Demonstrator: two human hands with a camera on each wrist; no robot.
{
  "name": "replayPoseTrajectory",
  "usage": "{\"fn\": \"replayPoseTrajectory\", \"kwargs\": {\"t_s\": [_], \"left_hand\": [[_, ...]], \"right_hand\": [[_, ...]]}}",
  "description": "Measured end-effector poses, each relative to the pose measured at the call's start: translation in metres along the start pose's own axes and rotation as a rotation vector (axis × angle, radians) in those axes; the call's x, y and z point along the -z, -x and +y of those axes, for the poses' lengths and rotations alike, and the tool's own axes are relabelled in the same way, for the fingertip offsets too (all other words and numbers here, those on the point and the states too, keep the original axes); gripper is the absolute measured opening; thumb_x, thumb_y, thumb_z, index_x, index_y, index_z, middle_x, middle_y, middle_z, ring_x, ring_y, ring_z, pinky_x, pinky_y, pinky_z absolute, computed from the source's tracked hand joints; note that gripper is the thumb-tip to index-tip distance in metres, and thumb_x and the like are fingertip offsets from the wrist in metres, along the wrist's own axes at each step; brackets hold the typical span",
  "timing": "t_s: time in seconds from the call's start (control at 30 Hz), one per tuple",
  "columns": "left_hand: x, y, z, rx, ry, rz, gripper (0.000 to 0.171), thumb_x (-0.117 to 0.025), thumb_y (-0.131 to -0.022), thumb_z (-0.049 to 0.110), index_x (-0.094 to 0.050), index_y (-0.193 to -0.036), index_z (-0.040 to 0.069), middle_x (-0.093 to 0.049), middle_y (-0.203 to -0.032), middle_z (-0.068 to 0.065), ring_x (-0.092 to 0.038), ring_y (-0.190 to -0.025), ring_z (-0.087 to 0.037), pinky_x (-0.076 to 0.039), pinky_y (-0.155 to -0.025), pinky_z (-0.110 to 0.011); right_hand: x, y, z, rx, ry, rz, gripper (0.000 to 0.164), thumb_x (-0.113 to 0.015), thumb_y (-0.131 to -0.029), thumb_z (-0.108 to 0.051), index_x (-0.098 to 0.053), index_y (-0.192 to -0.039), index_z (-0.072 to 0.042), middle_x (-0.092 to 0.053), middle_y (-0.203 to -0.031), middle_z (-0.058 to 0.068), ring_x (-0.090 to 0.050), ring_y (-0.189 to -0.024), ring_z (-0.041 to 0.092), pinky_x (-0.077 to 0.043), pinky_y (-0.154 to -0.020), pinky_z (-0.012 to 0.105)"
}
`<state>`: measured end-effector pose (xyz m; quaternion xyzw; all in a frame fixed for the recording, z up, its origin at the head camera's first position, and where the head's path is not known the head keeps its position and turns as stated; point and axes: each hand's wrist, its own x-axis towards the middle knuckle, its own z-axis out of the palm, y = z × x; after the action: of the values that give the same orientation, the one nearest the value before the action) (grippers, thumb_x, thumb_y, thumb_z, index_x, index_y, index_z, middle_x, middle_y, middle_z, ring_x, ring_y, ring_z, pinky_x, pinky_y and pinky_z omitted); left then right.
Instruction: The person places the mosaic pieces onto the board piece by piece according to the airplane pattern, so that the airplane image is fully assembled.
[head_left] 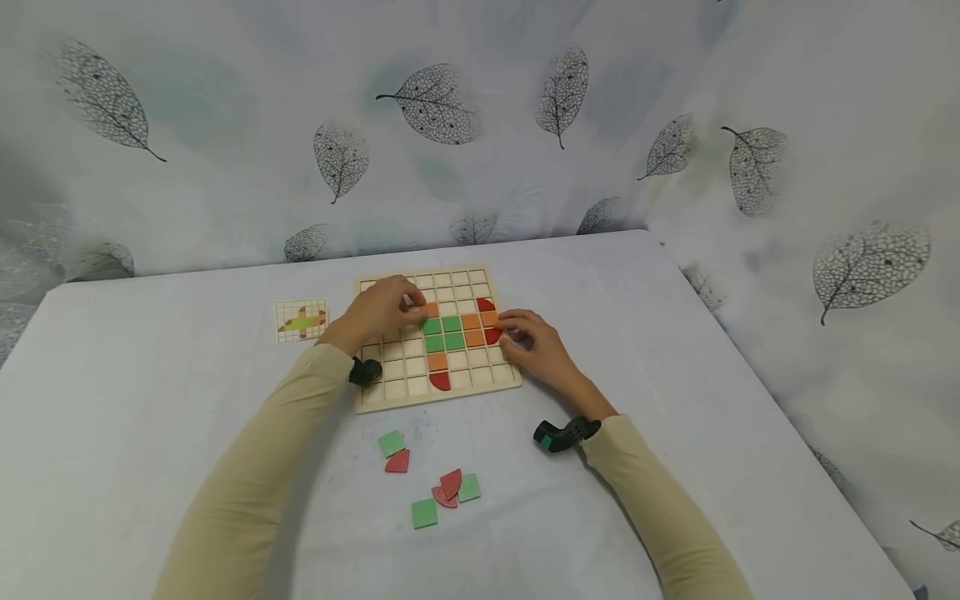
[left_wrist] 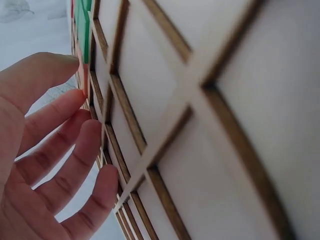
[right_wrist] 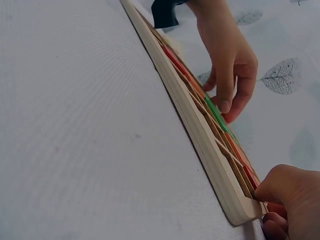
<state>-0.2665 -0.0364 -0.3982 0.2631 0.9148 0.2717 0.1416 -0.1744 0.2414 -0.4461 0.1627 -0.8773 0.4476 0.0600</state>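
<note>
A wooden grid board [head_left: 397, 402] lies on the table, its squares partly filled with green, orange and red tiles. My left hand [head_left: 380, 312] reaches over its left side, thumb and index finger pinching an orange square tile [head_left: 431, 310] just above the green square tiles [head_left: 444, 333]. In the left wrist view that orange tile shows between the thumb and index fingertips, the other fingers spread loosely over bare squares. At the board's right edge, my right hand [head_left: 542, 350] grips the rim, thumb on top and fingers curled at the side, beside a red quarter-circle tile [head_left: 492, 336].
In front of the board lie loose tiles: green squares [head_left: 424, 513] and red quarter circles [head_left: 397, 461], two of them overlapping. A small pattern card [head_left: 302, 321] is left of the board. A leaf-printed cloth [head_left: 247, 167] hangs behind the white table [head_left: 150, 400].
</note>
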Motion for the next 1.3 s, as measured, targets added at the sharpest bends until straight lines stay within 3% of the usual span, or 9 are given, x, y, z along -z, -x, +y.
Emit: {"fn": "replayPoseTrajectory", "kwargs": {"t_s": [0.33,0.63,1.0,1.3], "left_hand": [[0.000,0.007,0.003,-0.021,-0.004,0.020,0.031,-0.062,-0.096,0.028,-0.062,-0.119,0.008,-0.058,-0.121,-0.012,-0.058,-0.101,-0.027,-0.048,-0.087,-0.045],[-0.003,0.014,0.005,-0.113,-0.035,0.056,0.022,-0.060,-0.096,0.024,-0.066,-0.111,0.009,-0.062,-0.111,-0.009,-0.060,-0.092,-0.024,-0.050,-0.079,-0.041],[-0.006,0.027,0.015,-0.112,-0.068,0.050,0.019,-0.060,-0.096,0.023,-0.069,-0.108,0.011,-0.065,-0.108,-0.004,-0.059,-0.089,-0.021,-0.050,-0.076,-0.039],[-0.008,0.041,0.023,-0.205,-0.111,0.061,0.018,-0.064,-0.094,0.023,-0.070,-0.106,0.012,-0.066,-0.106,-0.002,-0.060,-0.089,-0.017,-0.050,-0.073,-0.035]], "right_hand": [[0.000,0.000,0.000,0.006,-0.003,0.001,0.029,-0.066,-0.089,-0.003,-0.067,-0.118,0.000,-0.058,-0.130,0.014,-0.058,-0.098,0.025,-0.048,-0.087,0.036],[-0.001,0.000,0.001,-0.002,-0.001,-0.005,0.028,-0.065,-0.090,-0.003,-0.067,-0.118,0.000,-0.058,-0.130,0.014,-0.058,-0.099,0.025,-0.048,-0.088,0.039],[-0.001,0.000,0.000,0.021,0.002,0.004,0.028,-0.065,-0.091,-0.004,-0.067,-0.118,0.001,-0.058,-0.129,0.015,-0.059,-0.099,0.026,-0.048,-0.088,0.038],[-0.001,0.000,0.001,0.012,0.001,0.000,0.029,-0.064,-0.091,-0.004,-0.066,-0.119,0.001,-0.057,-0.130,0.014,-0.059,-0.100,0.026,-0.048,-0.089,0.040]]}}
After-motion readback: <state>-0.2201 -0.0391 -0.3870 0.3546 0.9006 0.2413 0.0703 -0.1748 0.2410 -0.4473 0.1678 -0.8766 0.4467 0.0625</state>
